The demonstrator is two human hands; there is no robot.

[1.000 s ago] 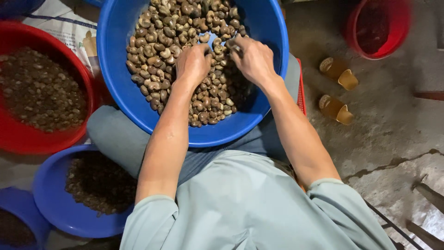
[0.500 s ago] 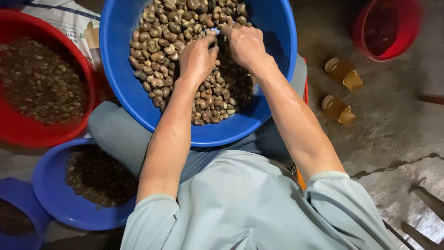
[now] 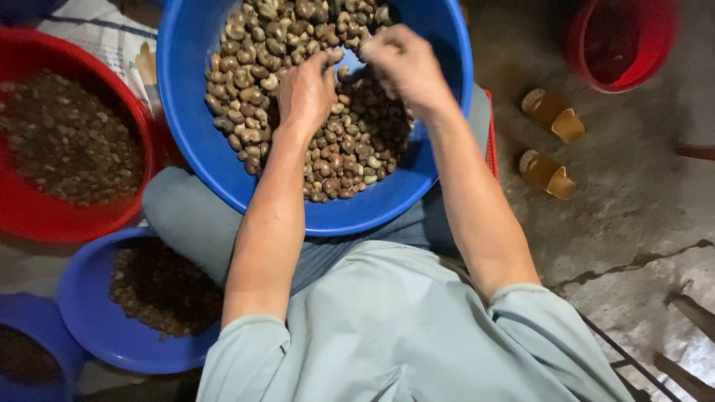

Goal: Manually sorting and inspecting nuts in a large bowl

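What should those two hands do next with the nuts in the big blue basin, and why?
Probably finish working the one nut pinched in the right hand, with the left hand steadying it. Both hands meet over the heap of nuts in the big blue basin, the right raised and blurred; whether its grip has fully closed is unclear.

Both hands (image 3: pixel 357 78) lie in the lap basin (image 3: pixel 439 171) of nuts (image 3: pixel 335 156); smaller basins (image 3: pixel 82 313) sit left.

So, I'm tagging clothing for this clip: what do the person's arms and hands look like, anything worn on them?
Both arms are bare below short, pale grey-blue sleeves. The left hand and right hand wear no gloves; no rings, watch or bands show.
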